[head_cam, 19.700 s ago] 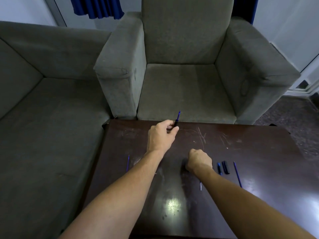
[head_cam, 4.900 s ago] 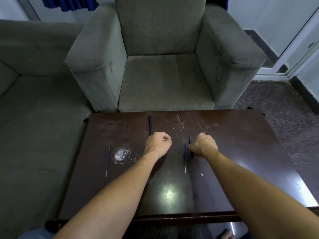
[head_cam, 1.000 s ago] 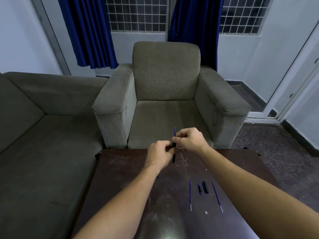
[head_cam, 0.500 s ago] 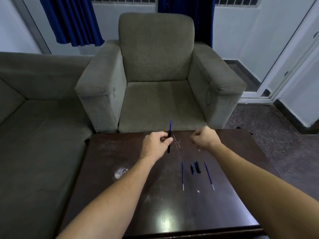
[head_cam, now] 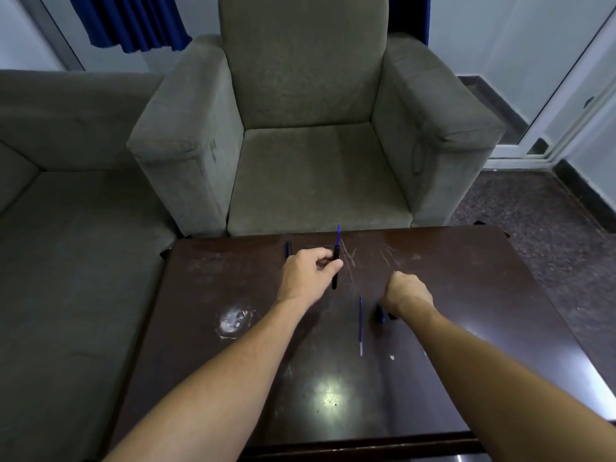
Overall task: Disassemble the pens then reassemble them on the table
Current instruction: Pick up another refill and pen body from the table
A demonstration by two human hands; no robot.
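My left hand [head_cam: 308, 273] is closed on a black pen barrel [head_cam: 335, 278], held nearly upright above the dark wooden table [head_cam: 483, 295]; a blue refill [head_cam: 338, 235] sticks out of its top. My right hand [head_cam: 406, 293] is a fist low over the table, right of the barrel; its palm side is hidden. Two short dark pen caps [head_cam: 380, 314] lie just under its wrist. A loose blue refill [head_cam: 360, 325] lies on the table between my hands. Another dark pen [head_cam: 287, 250] lies behind my left hand near the far edge.
A grey armchair [head_cam: 316, 168] stands right behind the table's far edge and a grey sofa [head_cam: 73, 228] runs along its left side. A pale smudge [head_cam: 233, 323] and a small white speck [head_cam: 392, 357] mark the tabletop. Bare floor lies to the right.
My right hand let go of the pen's top, moved right and came down toward the caps. My left hand keeps the barrel. The view has tilted down toward the table.
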